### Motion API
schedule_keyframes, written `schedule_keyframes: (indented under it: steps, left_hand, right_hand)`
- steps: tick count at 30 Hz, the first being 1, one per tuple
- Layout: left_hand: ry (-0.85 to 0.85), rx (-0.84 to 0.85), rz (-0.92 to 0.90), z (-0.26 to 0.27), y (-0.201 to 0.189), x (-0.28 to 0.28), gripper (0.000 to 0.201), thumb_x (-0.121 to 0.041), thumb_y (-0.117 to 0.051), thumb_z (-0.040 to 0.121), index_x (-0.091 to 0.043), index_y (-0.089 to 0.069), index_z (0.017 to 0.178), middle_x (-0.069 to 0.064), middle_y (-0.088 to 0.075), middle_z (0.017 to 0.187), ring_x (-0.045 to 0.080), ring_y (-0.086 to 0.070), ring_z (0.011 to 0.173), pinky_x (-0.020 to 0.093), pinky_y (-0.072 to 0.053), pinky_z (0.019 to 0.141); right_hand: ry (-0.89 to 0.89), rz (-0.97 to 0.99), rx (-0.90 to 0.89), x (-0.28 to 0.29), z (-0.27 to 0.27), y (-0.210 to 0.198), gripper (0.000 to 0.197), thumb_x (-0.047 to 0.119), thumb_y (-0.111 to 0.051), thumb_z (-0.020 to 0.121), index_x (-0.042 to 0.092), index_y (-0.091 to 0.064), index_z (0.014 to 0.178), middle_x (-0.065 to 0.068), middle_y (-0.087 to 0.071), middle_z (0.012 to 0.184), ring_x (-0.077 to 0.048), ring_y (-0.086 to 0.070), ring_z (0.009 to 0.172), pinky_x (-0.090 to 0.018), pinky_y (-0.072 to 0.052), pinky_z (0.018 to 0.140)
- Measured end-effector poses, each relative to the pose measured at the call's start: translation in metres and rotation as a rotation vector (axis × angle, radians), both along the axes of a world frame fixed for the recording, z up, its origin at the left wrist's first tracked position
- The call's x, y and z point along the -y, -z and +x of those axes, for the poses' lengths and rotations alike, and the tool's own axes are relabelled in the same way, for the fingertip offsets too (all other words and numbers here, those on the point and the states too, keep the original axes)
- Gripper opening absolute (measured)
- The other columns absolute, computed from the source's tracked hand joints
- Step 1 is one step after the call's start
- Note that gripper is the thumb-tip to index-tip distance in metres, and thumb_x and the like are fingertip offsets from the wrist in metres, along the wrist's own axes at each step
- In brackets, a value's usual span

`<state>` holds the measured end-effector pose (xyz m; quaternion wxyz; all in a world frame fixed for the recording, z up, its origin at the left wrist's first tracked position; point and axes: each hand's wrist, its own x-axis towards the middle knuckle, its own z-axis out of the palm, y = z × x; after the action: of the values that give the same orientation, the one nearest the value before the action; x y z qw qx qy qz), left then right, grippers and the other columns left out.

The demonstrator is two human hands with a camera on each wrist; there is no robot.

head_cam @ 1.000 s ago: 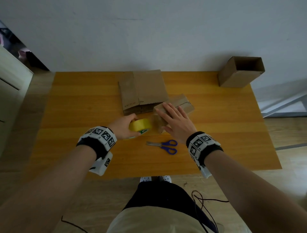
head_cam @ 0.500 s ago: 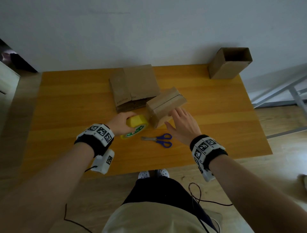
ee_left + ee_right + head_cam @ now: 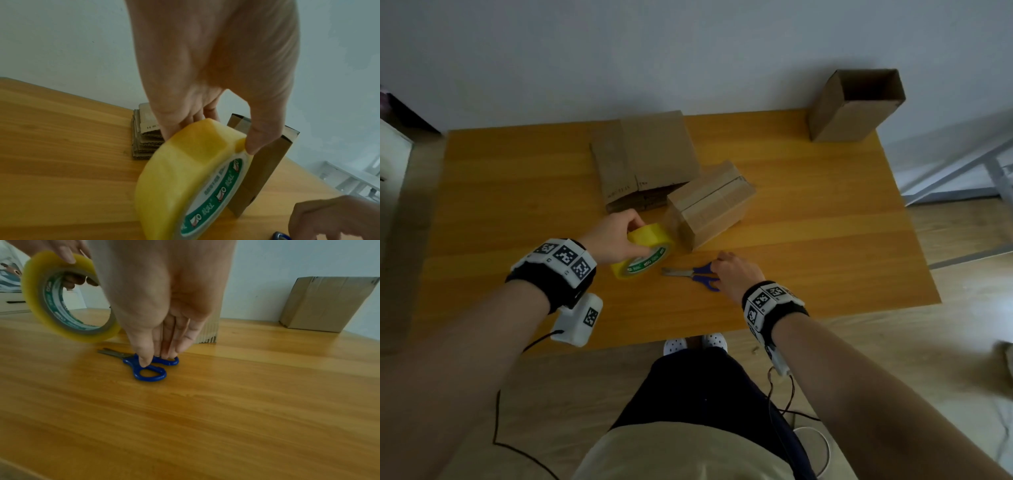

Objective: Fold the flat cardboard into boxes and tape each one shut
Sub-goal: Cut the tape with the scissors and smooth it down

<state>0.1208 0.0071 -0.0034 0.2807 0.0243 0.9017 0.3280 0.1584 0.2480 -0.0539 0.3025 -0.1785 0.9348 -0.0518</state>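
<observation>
A folded cardboard box (image 3: 710, 202) lies on the wooden table (image 3: 825, 240), with tape along its top seam. My left hand (image 3: 626, 229) grips a yellow tape roll (image 3: 643, 250) just off the box's near end, thumb on the rim (image 3: 252, 146). A clear strip seems to run from the roll to the box. My right hand (image 3: 717, 265) reaches down with straight fingers, and its fingertips (image 3: 145, 363) touch the blue handles of the scissors (image 3: 150, 374), which lie flat on the table. A stack of flat cardboard (image 3: 647, 157) sits behind the box.
An open-topped cardboard box (image 3: 856, 102) stands at the table's far right corner by the wall. White furniture is at the left edge, and a metal frame is on the floor at the right. Cables trail from both wrist cameras.
My right hand has left the top of the folded box and dropped toward me onto the scissors' handles. The left hand has drawn the tape roll a little away from the box.
</observation>
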Motion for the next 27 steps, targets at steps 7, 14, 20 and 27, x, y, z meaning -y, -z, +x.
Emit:
schedule_keyframes:
  steps: [7, 14, 20, 27]
  left_hand:
    - [0.068, -0.048, 0.048, -0.003, -0.007, -0.004, 0.053, -0.01, -0.068, 0.081, -0.019, -0.048, 0.13, -0.005, -0.05, 0.115, 0.012, -0.049, 0.103, 0.021, -0.041, 0.075]
    - [0.048, -0.061, 0.012, -0.001, -0.006, -0.003, 0.052, -0.032, -0.073, 0.079, -0.025, -0.051, 0.126, -0.002, -0.05, 0.128, 0.019, -0.045, 0.118, 0.029, -0.038, 0.086]
    - [0.043, -0.046, 0.007, 0.001, -0.011, -0.006, 0.052, -0.036, -0.069, 0.082, -0.023, -0.05, 0.128, 0.0, -0.048, 0.136, 0.022, -0.043, 0.125, 0.028, -0.037, 0.089]
    - [0.016, -0.018, 0.015, 0.002, -0.013, -0.009, 0.053, -0.033, -0.071, 0.08, -0.022, -0.05, 0.127, 0.001, -0.048, 0.136, 0.024, -0.043, 0.125, 0.029, -0.039, 0.089]
  right_hand:
    - [0.035, 0.029, -0.037, 0.006, 0.003, 0.005, 0.031, 0.016, -0.054, 0.095, 0.005, -0.049, 0.124, -0.011, -0.049, 0.127, -0.027, -0.049, 0.116, -0.037, -0.051, 0.084]
    - [-0.052, 0.135, 0.014, 0.01, 0.003, -0.004, 0.018, 0.015, -0.048, 0.098, 0.006, -0.057, 0.11, -0.01, -0.059, 0.112, -0.027, -0.058, 0.101, -0.033, -0.047, 0.073]
    - [0.187, -0.08, 0.296, -0.004, 0.001, -0.016, 0.024, 0.02, -0.06, 0.091, 0.003, -0.061, 0.108, -0.011, -0.063, 0.091, -0.021, -0.057, 0.074, -0.028, -0.046, 0.062]
    - [0.618, -0.608, 0.728, -0.027, 0.006, -0.044, 0.018, 0.009, -0.071, 0.084, 0.001, -0.064, 0.098, -0.007, -0.069, 0.086, -0.011, -0.068, 0.07, -0.024, -0.058, 0.072]
